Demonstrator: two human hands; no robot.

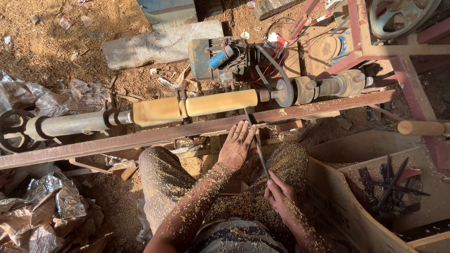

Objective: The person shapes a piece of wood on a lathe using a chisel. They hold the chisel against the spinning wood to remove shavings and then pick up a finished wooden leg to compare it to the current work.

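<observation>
A pale wooden cylinder (197,105) is mounted lengthwise on a lathe, above a rusty steel rail (140,137). My left hand (237,144) lies flat on the rail with fingers spread, pressing a long dark metal chisel (257,140) against it. The chisel's tip reaches the right end of the cylinder. My right hand (280,194) is closed around the chisel's lower end, close to my lap. Both forearms and my legs are covered in wood shavings.
An electric motor (218,58) with a belt drives the lathe from behind. A wooden box (356,206) of dark tools stands at the right, with a turned wooden piece (421,127) above it. Crumpled plastic (42,206) lies at the left, and sawdust covers the ground.
</observation>
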